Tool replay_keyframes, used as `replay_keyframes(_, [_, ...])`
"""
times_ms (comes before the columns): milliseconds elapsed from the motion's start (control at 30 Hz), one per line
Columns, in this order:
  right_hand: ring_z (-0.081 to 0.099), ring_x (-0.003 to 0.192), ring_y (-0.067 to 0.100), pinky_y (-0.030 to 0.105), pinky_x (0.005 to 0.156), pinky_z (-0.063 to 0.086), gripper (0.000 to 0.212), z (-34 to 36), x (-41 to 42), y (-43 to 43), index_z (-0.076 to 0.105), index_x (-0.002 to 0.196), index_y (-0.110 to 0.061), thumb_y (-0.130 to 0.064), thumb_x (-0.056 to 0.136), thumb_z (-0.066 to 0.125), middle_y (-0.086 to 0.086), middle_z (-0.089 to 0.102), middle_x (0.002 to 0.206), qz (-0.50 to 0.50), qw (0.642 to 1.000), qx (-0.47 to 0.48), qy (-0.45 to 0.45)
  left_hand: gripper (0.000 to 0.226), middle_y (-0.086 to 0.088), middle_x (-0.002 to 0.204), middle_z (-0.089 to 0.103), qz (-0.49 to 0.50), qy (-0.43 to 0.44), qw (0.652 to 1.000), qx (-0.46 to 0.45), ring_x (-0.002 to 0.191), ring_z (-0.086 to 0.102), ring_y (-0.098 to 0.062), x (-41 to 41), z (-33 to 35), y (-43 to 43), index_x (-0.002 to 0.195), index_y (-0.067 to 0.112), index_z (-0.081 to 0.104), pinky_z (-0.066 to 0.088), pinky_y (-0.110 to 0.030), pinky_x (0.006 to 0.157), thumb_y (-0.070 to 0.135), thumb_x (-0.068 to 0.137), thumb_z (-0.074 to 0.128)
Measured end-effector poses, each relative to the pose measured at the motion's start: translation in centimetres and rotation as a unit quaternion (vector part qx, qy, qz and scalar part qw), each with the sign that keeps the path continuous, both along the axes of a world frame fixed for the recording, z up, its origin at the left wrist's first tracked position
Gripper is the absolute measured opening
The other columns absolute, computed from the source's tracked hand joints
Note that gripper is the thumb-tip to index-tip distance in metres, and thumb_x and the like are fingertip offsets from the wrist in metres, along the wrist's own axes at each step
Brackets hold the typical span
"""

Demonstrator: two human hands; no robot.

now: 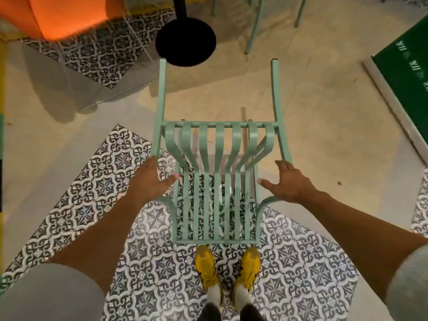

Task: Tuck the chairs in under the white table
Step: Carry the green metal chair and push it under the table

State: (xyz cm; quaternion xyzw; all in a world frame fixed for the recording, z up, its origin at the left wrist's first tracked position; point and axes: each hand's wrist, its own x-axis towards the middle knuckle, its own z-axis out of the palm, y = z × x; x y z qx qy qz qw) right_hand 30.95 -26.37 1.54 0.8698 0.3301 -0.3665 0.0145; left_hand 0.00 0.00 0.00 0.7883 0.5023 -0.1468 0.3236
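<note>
Wearing pale grey short sleeves (pixel 46 295), bright yellow shoes (pixel 207 265), light grey socks (pixel 214 294) and dark trousers (pixel 208 312); forearms showing bare.

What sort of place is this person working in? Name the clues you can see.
Probably a cafe or restaurant seating area. Clues: a mint-green metal slatted chair facing a black round pedestal table base, legs of a second matching chair beyond it, and decorative patterned floor tiles.

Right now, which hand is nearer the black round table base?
Left. The left hand is at the green chair's left side, below the black base. The right hand is at the chair's right side, further across.
</note>
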Motion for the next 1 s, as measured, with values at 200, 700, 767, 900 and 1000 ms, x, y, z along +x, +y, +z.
replay_keyframes(200, [0.039,0.138,0.044,0.052,0.110,0.042,0.074,-8.4,0.3,-0.5,0.042,0.152,-0.004,-0.048,0.098,0.071,0.019,0.050,0.149,-0.252,0.954,0.130,-0.096,0.074,-0.013,0.115,0.062,0.263,-0.017,0.964,-0.045,0.106,0.068,-0.036,-0.1,-6.5,0.2,0.148,0.003,0.042,0.055,-0.045,0.089,0.049,0.099,0.073])
replay_keyframes(700, [0.071,0.070,0.025,0.029,0.055,0.051,0.052,-16.5,3.4,-1.4,0.062,0.134,-0.008,-0.038,0.092,0.066,0.006,0.067,0.091,-0.562,0.811,0.164,-0.003,0.030,-0.002,0.072,0.064,0.466,-0.142,0.870,-0.071,0.055,0.058,-0.015,-1.5,-16.2,2.2,0.111,0.000,0.069,0.057,-0.033,0.057,0.022,0.093,0.078])
replay_keyframes(767, [0.070,0.071,0.026,0.029,0.053,0.051,0.050,-16.0,3.5,-1.4,0.061,0.134,-0.007,-0.036,0.092,0.063,0.008,0.067,0.093,-0.550,0.823,0.140,-0.010,0.030,-0.003,0.075,0.067,0.461,-0.126,0.877,-0.046,0.055,0.059,-0.015,-1.4,-15.8,2.0,0.110,0.002,0.068,0.051,-0.028,0.050,0.023,0.091,0.077])
replay_keyframes(900, [0.071,0.068,0.026,0.026,0.049,0.049,0.043,-14.8,4.6,-0.8,0.061,0.124,-0.011,-0.040,0.093,0.062,0.010,0.069,0.097,-0.539,0.832,0.127,-0.023,0.030,-0.004,0.075,0.066,0.466,-0.122,0.875,-0.050,0.055,0.059,-0.017,-1.0,-14.3,2.4,0.112,0.002,0.068,0.051,-0.029,0.051,0.021,0.089,0.073])
replay_keyframes(1000, [0.072,0.063,0.025,0.024,0.047,0.049,0.038,-12.9,5.0,-0.3,0.058,0.114,-0.013,-0.042,0.091,0.062,0.009,0.069,0.093,-0.530,0.839,0.119,-0.034,0.034,-0.005,0.077,0.067,0.462,-0.114,0.878,-0.043,0.058,0.060,-0.020,-0.9,-12.2,2.7,0.112,0.003,0.070,0.053,-0.032,0.059,0.024,0.086,0.073])
